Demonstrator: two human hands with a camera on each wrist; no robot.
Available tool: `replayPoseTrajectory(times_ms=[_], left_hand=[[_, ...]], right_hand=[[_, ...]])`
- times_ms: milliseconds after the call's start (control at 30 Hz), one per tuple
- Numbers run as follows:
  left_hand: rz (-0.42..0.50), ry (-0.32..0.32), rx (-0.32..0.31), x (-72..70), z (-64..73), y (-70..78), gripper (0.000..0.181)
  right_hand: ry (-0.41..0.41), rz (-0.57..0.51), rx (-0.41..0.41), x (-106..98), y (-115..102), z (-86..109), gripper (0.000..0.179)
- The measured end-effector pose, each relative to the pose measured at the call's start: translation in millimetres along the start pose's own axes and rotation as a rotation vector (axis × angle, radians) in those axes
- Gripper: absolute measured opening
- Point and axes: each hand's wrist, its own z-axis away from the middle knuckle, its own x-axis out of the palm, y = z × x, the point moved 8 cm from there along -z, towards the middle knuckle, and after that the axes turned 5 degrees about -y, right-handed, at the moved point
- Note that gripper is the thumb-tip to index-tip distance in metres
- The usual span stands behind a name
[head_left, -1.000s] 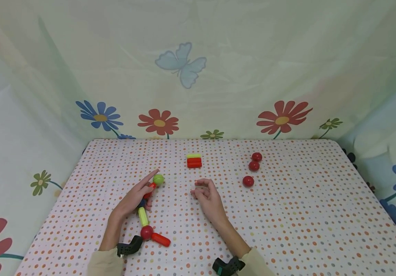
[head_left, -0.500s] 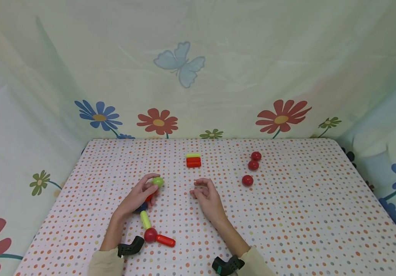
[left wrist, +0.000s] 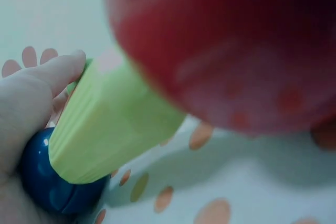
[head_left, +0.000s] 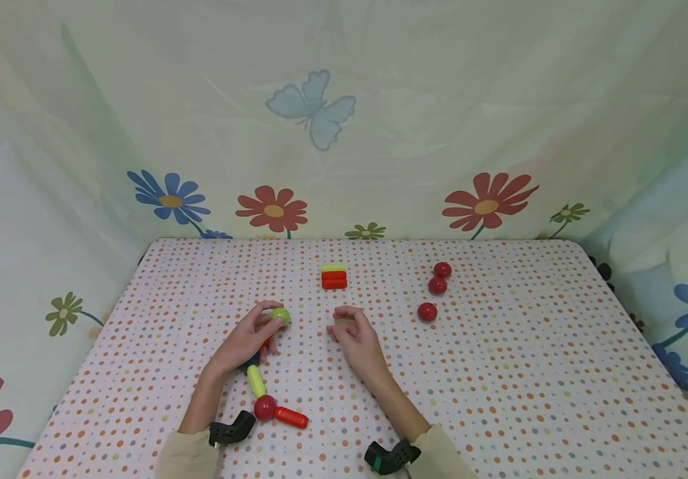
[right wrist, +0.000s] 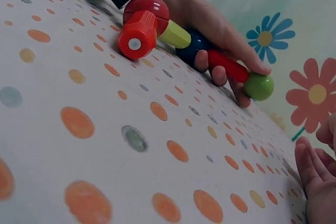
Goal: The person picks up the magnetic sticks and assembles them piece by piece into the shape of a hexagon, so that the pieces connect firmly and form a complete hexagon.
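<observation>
My left hand (head_left: 241, 344) grips the far end of a jointed chain of toy balls and rods, which look like magnetic building pieces. Thumb and fingers close round the green ball (head_left: 281, 316) and the red rod (right wrist: 228, 66) behind it. A dark blue ball (left wrist: 37, 169) sits under the palm, partly hidden. From it a yellow-green rod (head_left: 256, 381) leads to a red ball (head_left: 265, 407), and a second red rod (head_left: 291, 417) sticks out rightward from that. My right hand (head_left: 358, 342) rests on the table, fingers loosely curled, holding nothing.
Farther back on the dotted table (head_left: 517, 372) lie a yellow-green rod (head_left: 333, 269) and two red rods (head_left: 335, 279), side by side. Several loose red balls (head_left: 427, 311) are to the right. A flowered curtain (head_left: 392, 133) surrounds the table's back and sides.
My left fingers have drawn in from nearly straight to curl round the green ball. The chain's near end has shifted slightly right. The right hand stays about where it was.
</observation>
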Motion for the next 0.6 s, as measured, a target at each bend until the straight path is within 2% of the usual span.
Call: replayPoseTrajectory(times_ms=[67,200,267,333,400,500,600], left_hand=[[-0.002,-0.005,0.004,-0.1,-0.4,0.4,0.047],[0.012,-0.019,-0.008,1.3,-1.1,-1.0,0.047],[0.015,-0.022,-0.017,2.2,-0.9,-1.9,0.047],[0.017,-0.026,-0.025,3.3,-0.4,-2.5,0.048],[0.015,-0.028,-0.030,3.7,-0.2,-2.9,0.048],[0.011,-0.029,-0.027,3.0,-0.7,-3.1,0.048],[0.011,-0.036,-0.022,2.5,-1.8,-2.0,0.047]], right_hand=[[0.004,0.048,-0.053,-1.0,-4.1,-3.6,0.033],[0.057,0.223,-0.276,-9.1,-19.7,-13.1,0.033],[0.107,0.290,-0.353,-15.4,-24.4,-18.2,0.033],[0.146,0.310,-0.373,-21.3,-25.5,-23.3,0.032],[0.170,0.301,-0.355,-25.6,-24.2,-28.2,0.032],[0.174,0.297,-0.328,-27.8,-22.0,-34.2,0.034],[0.165,0.349,-0.326,-26.2,-22.4,-39.2,0.035]])
